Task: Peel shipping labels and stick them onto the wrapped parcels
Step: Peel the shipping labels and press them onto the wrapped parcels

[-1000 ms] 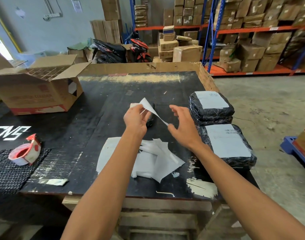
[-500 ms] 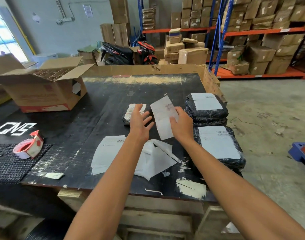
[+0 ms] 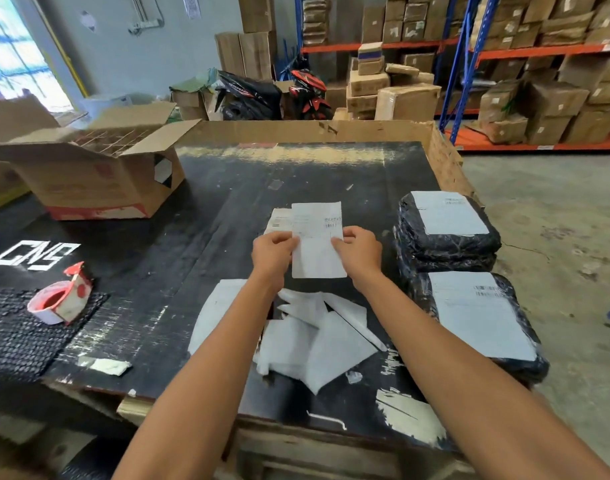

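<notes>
On the table (image 3: 227, 188), two labelled parcels (image 3: 445, 233) sit right. Both hands, left (image 3: 274, 254) and right (image 3: 360, 252), pinch a label (image 3: 317, 237) by its edges, above a small parcel (image 3: 277, 218). Uneven grip could likely crease it or stick it crooked.

On the table (image 3: 296, 174): box (image 3: 99, 171) far left, tape (image 3: 59, 301) near left, parcels (image 3: 448, 233) stacked right, backing sheets (image 3: 317, 344) near centre. Shelving (image 3: 504, 50) stands behind.
</notes>
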The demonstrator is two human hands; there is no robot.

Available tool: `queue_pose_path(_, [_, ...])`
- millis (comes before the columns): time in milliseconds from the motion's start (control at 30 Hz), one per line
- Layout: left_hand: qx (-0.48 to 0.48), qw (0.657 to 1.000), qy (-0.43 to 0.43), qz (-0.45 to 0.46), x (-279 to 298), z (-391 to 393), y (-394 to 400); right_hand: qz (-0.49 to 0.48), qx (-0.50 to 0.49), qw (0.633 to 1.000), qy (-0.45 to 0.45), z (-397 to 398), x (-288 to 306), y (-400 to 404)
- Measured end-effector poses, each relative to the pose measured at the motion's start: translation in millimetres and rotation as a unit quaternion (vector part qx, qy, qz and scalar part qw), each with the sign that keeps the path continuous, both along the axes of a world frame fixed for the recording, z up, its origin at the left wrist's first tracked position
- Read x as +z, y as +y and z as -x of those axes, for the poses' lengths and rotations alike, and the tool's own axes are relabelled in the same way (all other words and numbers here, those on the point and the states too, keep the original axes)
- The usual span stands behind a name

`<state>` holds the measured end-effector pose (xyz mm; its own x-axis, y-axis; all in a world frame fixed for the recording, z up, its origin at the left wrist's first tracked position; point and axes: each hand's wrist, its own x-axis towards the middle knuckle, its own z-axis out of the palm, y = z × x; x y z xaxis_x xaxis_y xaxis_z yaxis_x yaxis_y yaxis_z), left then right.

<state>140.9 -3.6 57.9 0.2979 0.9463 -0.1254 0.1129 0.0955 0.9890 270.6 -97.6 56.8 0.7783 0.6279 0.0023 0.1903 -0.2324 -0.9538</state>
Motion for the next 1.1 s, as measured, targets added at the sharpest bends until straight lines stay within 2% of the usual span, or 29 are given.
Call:
queue_pose_path(200, [-0.018, 0.999, 0.039, 0.016, -5, -5, 79, 0.003, -0.014, 1.0, -0.001, 3, -7, 68])
queue_pose_path(500, [-0.041, 0.993, 0.104, -0.027, -23, -22, 170, 0.05, -0.055, 0.996, 0.04, -12, -25, 150])
queue_pose_path(633, [-0.055, 0.985, 0.151, -0.065, -25, -31, 190, 0.075, -0.076, 0.992, 0.062, -27, -38, 168])
queue_pose_path(867, [-0.076, 0.964, 0.225, -0.117, -43, -41, 205, 0.138, -0.082, 0.987, -0.019, -30, -38, 180])
queue_pose_path(1100, [-0.066, 0.954, 0.247, -0.154, -46, -40, 205, 0.153, -0.084, 0.984, -0.034, -31, -45, 182])
